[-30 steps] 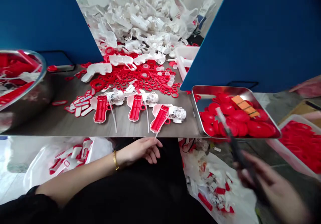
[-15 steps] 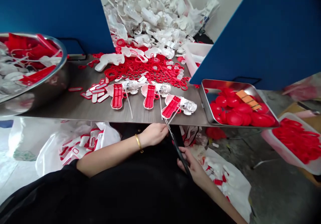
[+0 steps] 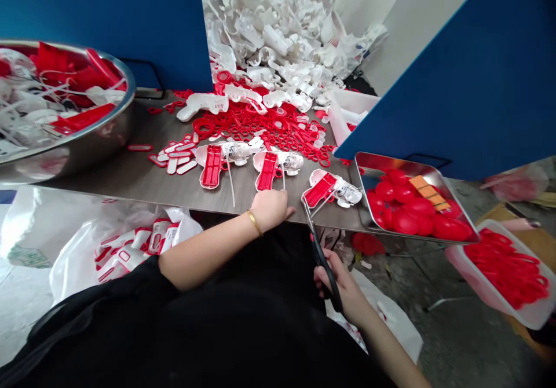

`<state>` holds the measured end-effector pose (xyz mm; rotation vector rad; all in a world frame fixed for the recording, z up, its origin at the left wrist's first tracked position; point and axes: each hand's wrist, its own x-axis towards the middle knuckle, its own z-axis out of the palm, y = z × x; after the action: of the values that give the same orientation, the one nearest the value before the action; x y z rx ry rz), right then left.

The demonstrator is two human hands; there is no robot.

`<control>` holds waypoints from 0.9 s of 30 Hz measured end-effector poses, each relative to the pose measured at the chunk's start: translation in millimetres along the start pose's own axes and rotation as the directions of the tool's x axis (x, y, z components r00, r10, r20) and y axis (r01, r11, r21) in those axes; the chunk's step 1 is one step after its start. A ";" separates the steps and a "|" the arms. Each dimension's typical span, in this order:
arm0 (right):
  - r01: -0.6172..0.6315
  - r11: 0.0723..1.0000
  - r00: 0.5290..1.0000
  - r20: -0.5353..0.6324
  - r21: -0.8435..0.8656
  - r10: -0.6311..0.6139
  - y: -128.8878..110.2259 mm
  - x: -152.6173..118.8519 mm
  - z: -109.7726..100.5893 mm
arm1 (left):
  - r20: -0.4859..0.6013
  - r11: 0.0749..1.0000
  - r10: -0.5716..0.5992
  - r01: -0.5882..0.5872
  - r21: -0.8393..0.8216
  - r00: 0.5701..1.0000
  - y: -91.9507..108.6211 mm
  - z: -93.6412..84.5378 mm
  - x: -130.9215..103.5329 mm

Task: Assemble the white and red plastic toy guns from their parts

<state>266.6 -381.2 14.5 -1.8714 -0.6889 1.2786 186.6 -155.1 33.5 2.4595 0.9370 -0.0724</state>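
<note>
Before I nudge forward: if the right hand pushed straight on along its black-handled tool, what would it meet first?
Likely the rightmost toy gun half: the black-handled tool in the right hand points at its near end. Whether the tips touch it is unclear.

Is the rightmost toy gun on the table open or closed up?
Open: the rightmost toy gun has no second casing half over it, leaving its red grip insert exposed.

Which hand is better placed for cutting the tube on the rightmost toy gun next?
Likely the right hand: it holds the scissors, tips beside the rightmost toy gun and its tube. The left hand is farther off, by the middle toy gun.
</note>
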 end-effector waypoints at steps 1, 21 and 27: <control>0.007 1.000 1.000 -0.001 -0.003 -0.007 1.9 2.6 0.2 | -0.001 1.000 -0.018 0.018 -0.025 1.000 -2.7 -0.9 2.0; 0.218 0.959 0.928 0.343 -0.179 -0.146 -24.7 47.3 40.7 | 0.162 0.601 -0.203 0.254 -0.758 0.966 -58.2 -4.9 -34.6; 0.212 0.942 0.944 0.303 -0.259 -0.129 -26.2 45.0 35.3 | 0.156 0.586 -0.221 0.259 -0.768 0.963 -65.3 -3.1 -45.9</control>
<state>249.1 -321.6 4.5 -1.8186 -1.2233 1.4026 109.8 -140.0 17.8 1.4903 0.9986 0.1662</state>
